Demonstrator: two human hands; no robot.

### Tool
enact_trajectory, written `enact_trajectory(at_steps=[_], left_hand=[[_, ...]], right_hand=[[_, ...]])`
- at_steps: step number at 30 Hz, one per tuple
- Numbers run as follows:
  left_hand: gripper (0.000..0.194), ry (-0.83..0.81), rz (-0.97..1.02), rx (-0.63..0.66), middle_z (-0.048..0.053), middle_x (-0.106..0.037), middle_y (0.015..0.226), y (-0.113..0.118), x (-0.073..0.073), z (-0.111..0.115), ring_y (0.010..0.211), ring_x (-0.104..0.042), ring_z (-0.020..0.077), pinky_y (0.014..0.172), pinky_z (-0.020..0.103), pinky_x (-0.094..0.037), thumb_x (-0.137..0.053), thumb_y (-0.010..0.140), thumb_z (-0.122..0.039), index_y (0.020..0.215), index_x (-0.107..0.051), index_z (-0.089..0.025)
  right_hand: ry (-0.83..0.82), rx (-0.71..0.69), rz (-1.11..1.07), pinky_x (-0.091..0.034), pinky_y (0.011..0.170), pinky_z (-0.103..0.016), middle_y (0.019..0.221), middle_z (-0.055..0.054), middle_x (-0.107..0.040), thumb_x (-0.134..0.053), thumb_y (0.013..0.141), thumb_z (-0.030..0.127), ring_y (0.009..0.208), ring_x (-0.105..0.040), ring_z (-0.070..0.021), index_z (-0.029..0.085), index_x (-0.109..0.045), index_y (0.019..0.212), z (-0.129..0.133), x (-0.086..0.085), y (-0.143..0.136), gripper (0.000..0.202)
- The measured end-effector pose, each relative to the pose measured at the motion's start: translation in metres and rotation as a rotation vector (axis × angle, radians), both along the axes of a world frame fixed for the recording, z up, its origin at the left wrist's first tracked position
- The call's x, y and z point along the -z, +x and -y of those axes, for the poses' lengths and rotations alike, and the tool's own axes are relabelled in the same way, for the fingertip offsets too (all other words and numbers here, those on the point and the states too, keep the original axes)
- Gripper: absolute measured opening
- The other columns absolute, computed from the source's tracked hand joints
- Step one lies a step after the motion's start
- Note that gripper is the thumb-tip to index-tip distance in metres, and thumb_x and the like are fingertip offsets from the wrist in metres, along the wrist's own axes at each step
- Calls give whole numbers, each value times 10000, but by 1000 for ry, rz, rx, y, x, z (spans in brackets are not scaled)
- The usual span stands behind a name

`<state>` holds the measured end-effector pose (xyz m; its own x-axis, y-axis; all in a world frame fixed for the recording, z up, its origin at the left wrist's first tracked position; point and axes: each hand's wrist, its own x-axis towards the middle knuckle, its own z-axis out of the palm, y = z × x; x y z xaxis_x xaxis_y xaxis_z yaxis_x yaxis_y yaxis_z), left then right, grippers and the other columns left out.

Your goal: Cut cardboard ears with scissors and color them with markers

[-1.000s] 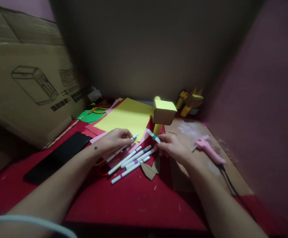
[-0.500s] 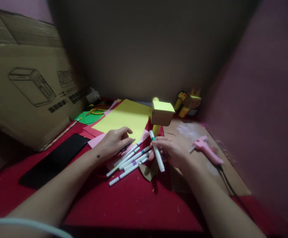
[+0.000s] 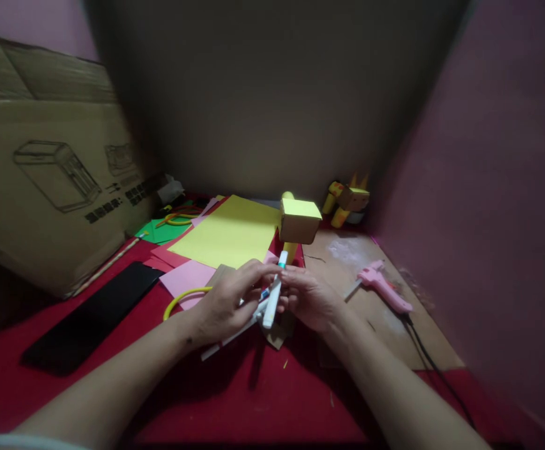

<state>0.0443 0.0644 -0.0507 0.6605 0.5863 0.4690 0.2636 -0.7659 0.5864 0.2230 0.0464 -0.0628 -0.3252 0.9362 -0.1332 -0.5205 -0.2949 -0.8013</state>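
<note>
My right hand (image 3: 307, 297) is closed on a white marker (image 3: 273, 301) with a teal band, tilted upright over the table. My left hand (image 3: 235, 303) has come together with it, its fingertips by the teal band; its fingers are curled, and whether it grips the marker or other pens is hidden. Several more white markers (image 3: 225, 342) lie under my left hand, mostly covered. Just behind my hands stands a cardboard figure (image 3: 300, 228) with a yellow-topped box head. A brown paper piece (image 3: 276, 337) lies below the marker.
Yellow paper (image 3: 228, 231) and pink paper (image 3: 185, 280) lie left of centre. A black phone-like slab (image 3: 97, 315) is at the left, a large carton (image 3: 52, 181) behind it. At the right, a pink glue gun (image 3: 385, 287) rests on cardboard (image 3: 422, 344); a small giraffe-like figure (image 3: 353, 199) stands behind.
My left hand has moved right to meet my right hand, covering most of the loose markers. A yellow loop now shows beside my left wrist. The view has shifted slightly.
</note>
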Motion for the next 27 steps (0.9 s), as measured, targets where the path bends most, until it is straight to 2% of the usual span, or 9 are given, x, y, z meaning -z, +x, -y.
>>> enact_trajectory(at_steps=[4, 7, 13, 17, 21, 22, 23, 25, 27], left_hand=[[285, -543, 268, -198, -6, -565, 766, 5, -4, -2, 656, -536, 122, 595, 241, -439, -537, 854, -304, 1117, -519, -198], [295, -964, 377, -154, -53, -499, 592, 6, -5, -1, 465, -427, 74, 450, 192, -321, -563, 840, -451, 977, -541, -191], [308, -1040, 429, -92, -72, -434, 479, 7, -3, 5, 388, -314, 34, 398, 164, -194, -629, 802, -417, 684, -469, -181], [329, -716, 268, -254, -105, -258, 418, 7, -3, -7, 347, -242, 64, 360, 199, -248, -538, 827, -466, 646, -438, -210], [290, -344, 260, -491, 12, -539, 648, -26, -35, -31, 622, -540, 172, 632, 346, -484, -504, 844, -465, 726, -533, -202], [231, -170, 296, -608, 59, -598, 897, -40, -48, -35, 887, -567, 213, 844, 396, -459, -580, 813, -419, 868, -576, -194], [329, 203, 222, -784, 102, -566, 1139, -55, -63, -39, 1105, -502, 262, 981, 448, -381, -622, 792, -400, 1034, -587, -180], [559, 756, 0, -1042, 162, -354, 1441, -84, -89, -44, 1364, -236, 347, 1112, 558, -150, -599, 820, -333, 1320, -455, -131], [682, 881, -174, -1109, 175, -262, 1501, -110, -107, -48, 1399, -148, 353, 1142, 561, -42, -635, 792, -254, 1402, -366, -108]], right_hand=[[39, -146, 90, -489, 396, -215, 513, 17, -553, -657, 707, 252, 436, -524, -104, 127, -616, 727, 7, -4, -6, 133], [33, -266, 142, -444, 294, -200, 532, 20, -566, -618, 762, 320, 387, -535, -113, 143, -591, 763, 13, -4, -12, 179], [47, -285, 193, -266, 271, -127, 507, 64, -483, -573, 858, 413, 321, -391, -46, 160, -573, 803, 19, -6, -20, 259], [12, -291, 161, -194, 297, -123, 529, 91, -383, -568, 872, 424, 339, -269, -22, 187, -556, 812, 17, -7, -20, 245], [-5, -355, 177, -154, 295, -138, 535, 83, -377, -551, 888, 394, 346, -232, -26, 194, -563, 806, 18, -3, -16, 216], [-2, -360, 177, -147, 290, -144, 533, 84, -373, -549, 889, 387, 340, -228, -27, 195, -573, 820, 19, -2, -14, 206], [11, -354, 171, -143, 286, -147, 525, 85, -371, -552, 888, 382, 335, -223, -26, 192, -577, 815, 19, -1, -13, 205], [34, -342, 149, -147, 280, -152, 510, 86, -370, -550, 892, 376, 325, -221, -25, 190, -589, 829, 19, 0, -11, 200], [47, -342, 132, -153, 273, -152, 498, 85, -374, -542, 898, 359, 314, -225, -26, 188, -591, 821, 19, 0, -11, 194]])
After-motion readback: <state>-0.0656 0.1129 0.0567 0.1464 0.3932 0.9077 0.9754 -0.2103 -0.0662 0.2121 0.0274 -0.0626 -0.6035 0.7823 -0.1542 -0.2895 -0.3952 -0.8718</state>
